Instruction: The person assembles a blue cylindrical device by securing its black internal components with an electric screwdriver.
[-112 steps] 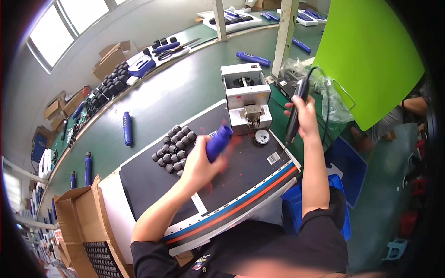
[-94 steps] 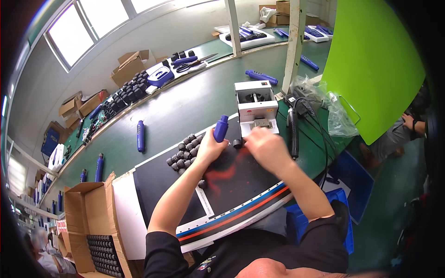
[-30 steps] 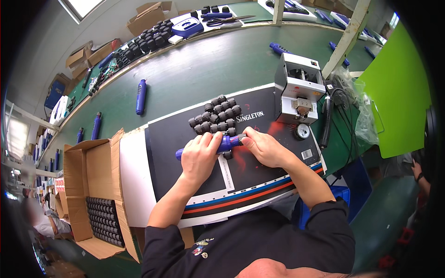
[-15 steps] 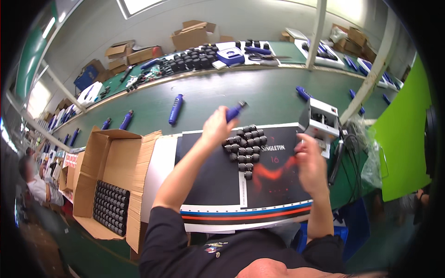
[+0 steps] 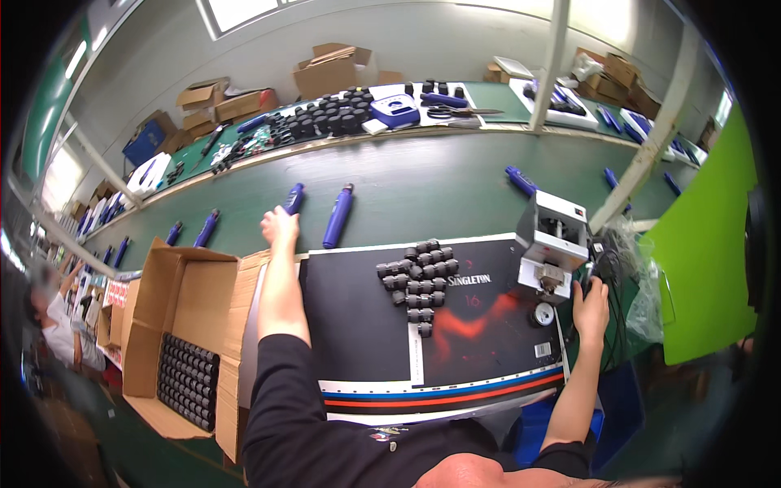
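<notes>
My left hand (image 5: pixel 279 228) reaches over the green work surface, its fingers closed round the lower end of a blue tube-shaped device (image 5: pixel 294 198). Just right of it lies another blue tube-shaped device (image 5: pixel 338 216) with a bare tip at its far end. My right hand (image 5: pixel 591 310) is closed round a black lever handle (image 5: pixel 586 282) beside a small grey-white press (image 5: pixel 557 236). A round dial gauge (image 5: pixel 543 315) sits at the front of the press. Several black ribbed cylindrical parts (image 5: pixel 420 286) lie clustered on the dark printed mat (image 5: pixel 358 325).
A cardboard box (image 5: pixel 195 276) at the left holds a tray of black parts (image 5: pixel 187 382). More blue devices (image 5: pixel 207 228) lie along the green surface (image 5: pixel 415 175). Black cables and clear plastic (image 5: pixel 644 305) are at the right, by a bright green panel (image 5: pixel 704 244). White posts (image 5: pixel 551 65) rise behind.
My left hand has moved left, let go of one blue device onto the green surface and gripped another. My right hand has moved from the press front down to the black lever handle.
</notes>
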### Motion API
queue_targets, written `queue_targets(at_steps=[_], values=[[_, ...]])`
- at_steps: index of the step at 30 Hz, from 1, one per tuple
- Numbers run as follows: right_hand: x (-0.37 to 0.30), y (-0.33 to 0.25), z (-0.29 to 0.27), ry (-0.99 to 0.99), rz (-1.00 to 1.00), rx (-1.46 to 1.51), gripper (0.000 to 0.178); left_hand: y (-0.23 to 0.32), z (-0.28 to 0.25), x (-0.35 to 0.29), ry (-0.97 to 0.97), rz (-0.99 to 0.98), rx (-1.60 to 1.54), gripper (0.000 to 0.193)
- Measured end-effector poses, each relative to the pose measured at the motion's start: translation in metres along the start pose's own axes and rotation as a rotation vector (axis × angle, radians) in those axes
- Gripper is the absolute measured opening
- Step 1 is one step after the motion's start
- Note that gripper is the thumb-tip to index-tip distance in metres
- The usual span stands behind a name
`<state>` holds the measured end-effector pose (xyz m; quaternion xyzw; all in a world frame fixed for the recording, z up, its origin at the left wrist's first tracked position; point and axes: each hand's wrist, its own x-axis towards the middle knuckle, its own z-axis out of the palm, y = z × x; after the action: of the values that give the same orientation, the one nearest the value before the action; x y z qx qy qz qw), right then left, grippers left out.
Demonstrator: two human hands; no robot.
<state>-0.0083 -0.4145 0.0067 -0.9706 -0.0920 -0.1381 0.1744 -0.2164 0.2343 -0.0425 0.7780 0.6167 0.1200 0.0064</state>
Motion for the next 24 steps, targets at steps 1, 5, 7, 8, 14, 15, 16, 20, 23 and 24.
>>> queue_targets(at_steps=[1, 5, 7, 8, 14, 15, 16, 20, 23, 24], values=[[0.005, 0.007, 0.008, 0.047, 0.011, -0.032, 0.046, -0.011, 0.006, 0.006, 0.010, 0.032, 0.007, 0.053], [0.032, 0.026, 0.030, -0.123, 0.032, 0.173, 0.054, -0.016, 0.005, 0.014, 0.316, 0.124, -0.519, 0.055], [0.031, 0.040, 0.031, -0.132, 0.086, 0.365, 0.054, 0.030, -0.033, -0.032, 0.215, 0.471, -0.898, 0.052], [0.029, 0.060, 0.038, -0.186, 0.131, 0.702, 0.052, 0.058, -0.061, -0.075, 0.059, 0.555, -0.982, 0.049], [0.011, 0.042, -0.046, -0.309, -0.159, 2.187, 0.047, 0.101, -0.144, -0.317, -0.478, 1.378, -0.609, 0.045], [0.013, 0.026, -0.061, -0.195, -0.220, 2.232, 0.042, 0.106, -0.134, -0.335, -0.473, 1.462, -0.587, 0.045], [0.013, -0.001, -0.080, -0.004, -0.186, 2.172, 0.042, 0.111, -0.119, -0.347, -0.460, 1.470, -0.590, 0.044], [0.022, -0.069, -0.121, 0.422, -0.303, 1.681, 0.050, 0.130, -0.081, -0.361, -0.269, 1.504, -0.504, 0.050], [0.024, -0.094, -0.103, 0.386, -0.597, 1.677, 0.068, 0.135, -0.079, -0.368, -0.246, 1.474, -0.509, 0.052], [0.024, -0.101, -0.093, 0.402, -0.654, 1.582, 0.071, 0.134, -0.077, -0.368, -0.214, 1.475, -0.506, 0.055]])
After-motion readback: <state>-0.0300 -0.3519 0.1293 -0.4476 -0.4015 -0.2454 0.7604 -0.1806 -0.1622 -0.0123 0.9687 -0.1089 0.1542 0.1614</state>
